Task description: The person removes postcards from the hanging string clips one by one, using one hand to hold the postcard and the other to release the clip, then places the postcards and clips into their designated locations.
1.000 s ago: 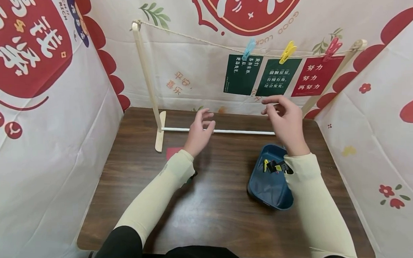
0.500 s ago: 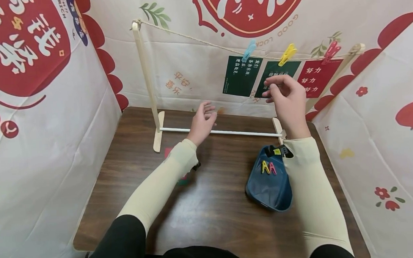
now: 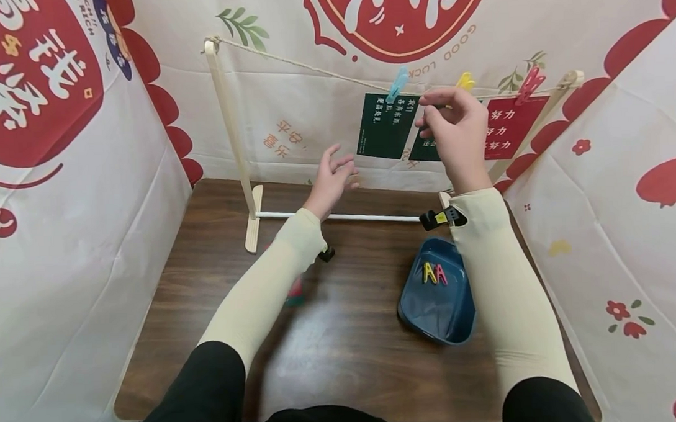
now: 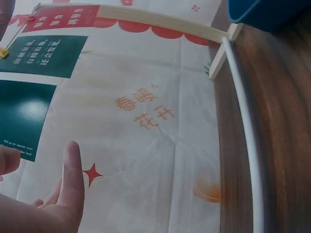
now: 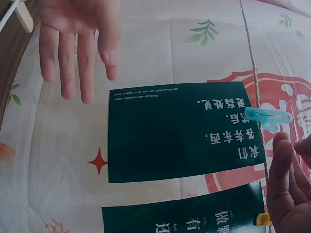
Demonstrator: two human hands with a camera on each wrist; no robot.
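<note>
My right hand (image 3: 458,132) is raised before the rope (image 3: 310,68), fingers loosely bent and holding nothing. Its fingertips are close to a light-blue clothespin (image 5: 267,116); contact cannot be made out. That clothespin clips a green card (image 5: 170,136) to the rope. Beside it hang a second green card (image 3: 423,149) under a yellow clothespin (image 3: 466,81) and a red card (image 3: 514,127) under a red clothespin (image 3: 530,85). My left hand (image 3: 328,183), fingers extended, hovers below and left of the first green card, touching nothing.
A blue tray (image 3: 404,305) on the wooden table (image 3: 354,359) holds a yellow clothespin (image 3: 429,273) and a pink clothespin (image 3: 441,274). The rope's wooden post (image 3: 228,121) stands left; a white rod (image 3: 372,218) joins the bases. My left forearm partly covers red and green cards (image 3: 295,293).
My right hand has risen and moved left, from below the cards to near the blue clothespin. My left hand has risen slightly and its fingers have spread. The head view has shifted a little.
</note>
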